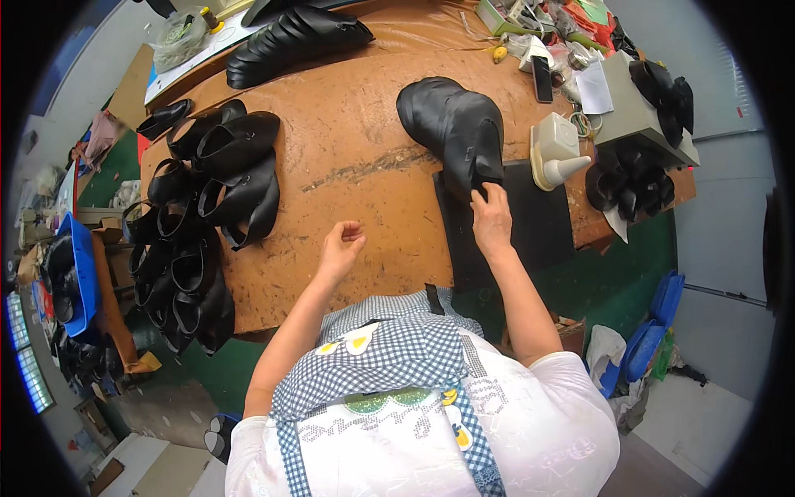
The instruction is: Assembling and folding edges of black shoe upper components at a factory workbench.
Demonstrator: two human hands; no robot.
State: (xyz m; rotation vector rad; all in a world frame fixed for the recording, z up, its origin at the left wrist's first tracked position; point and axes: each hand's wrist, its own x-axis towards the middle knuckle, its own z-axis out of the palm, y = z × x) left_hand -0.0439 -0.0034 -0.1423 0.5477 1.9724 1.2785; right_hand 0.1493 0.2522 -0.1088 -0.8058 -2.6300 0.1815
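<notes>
Out in front of me on the right, a stack of flat black shoe uppers (451, 124) lies on the brown table. At its near end, my right hand (492, 219) pinches the edge of a black upper with thumb and fingers. My left hand (342, 248) hovers over the table's near middle, its fingers curled in and nothing visible between them. Partly under the stack and my right hand is a black mat (538, 219). Formed black shoe uppers (240, 149) with open tops are piled in overlapping rows along the table's left side.
Beside the mat stands a white squeeze bottle with a pointed nozzle (565, 171), next to a squarish white container (556, 137). More nested black uppers (298, 45) lie at the back. A phone (542, 79) and clutter occupy the far right. A blue bin (79, 282) stands left.
</notes>
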